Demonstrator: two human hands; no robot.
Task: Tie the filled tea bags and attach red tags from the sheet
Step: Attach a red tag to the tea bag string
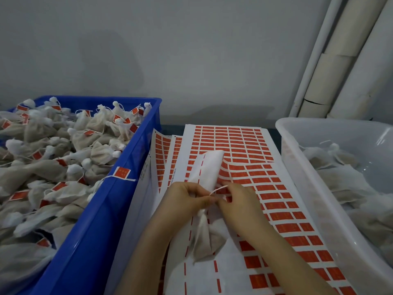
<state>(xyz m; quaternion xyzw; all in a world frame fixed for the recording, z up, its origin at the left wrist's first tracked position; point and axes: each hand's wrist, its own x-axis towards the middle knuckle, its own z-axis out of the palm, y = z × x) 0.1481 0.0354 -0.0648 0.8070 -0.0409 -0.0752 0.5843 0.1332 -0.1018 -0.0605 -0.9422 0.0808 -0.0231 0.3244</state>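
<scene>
A filled tea bag (205, 239) hangs below my two hands over the sheet of red tags (276, 201). My left hand (187, 199) pinches the bag's gathered neck. My right hand (236, 199) pinches the white string (218, 190) that runs between the two hands. Part of the sheet's white backing (207, 167) is curled up just beyond my fingers. Whether a tag sits on the string is hidden by my fingers.
A blue crate (119, 201) on the left is heaped with tied bags bearing red tags. One tagged string (121, 173) drapes over its rim. A translucent white tub (314, 188) on the right holds untied bags. More tag sheets (163, 158) lie underneath. Pipes stand at the back right.
</scene>
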